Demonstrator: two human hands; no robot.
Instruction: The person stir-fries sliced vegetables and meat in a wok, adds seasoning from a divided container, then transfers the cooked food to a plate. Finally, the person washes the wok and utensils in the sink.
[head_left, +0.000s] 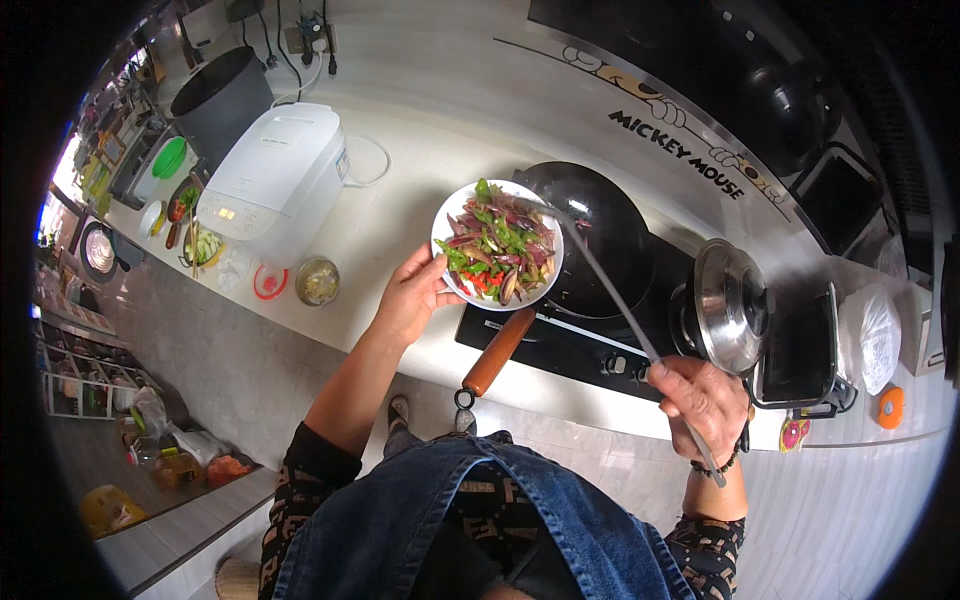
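My left hand (414, 294) grips the rim of a white plate (445, 217), thumb on top. Heaped on it are dark purple strips, green leafy pieces and chopped red pepper (504, 251). The plate overlaps the near left side of a black wok (607, 240) on the gas hob. In my right hand (701, 405) is a long metal cooking utensil (611, 289). Its far end reaches the food at the plate's upper right; its head is hard to make out. The wok's wooden handle (501, 352) points towards me, held by neither hand.
A white rice cooker (274, 176), a metal bowl (317, 281) and a red-rimmed container (270, 282) stand left on the counter. Right of the wok is a pot with a steel lid (726, 307). Beyond it sit a black rectangular pan (796, 360) and an orange object (891, 407).
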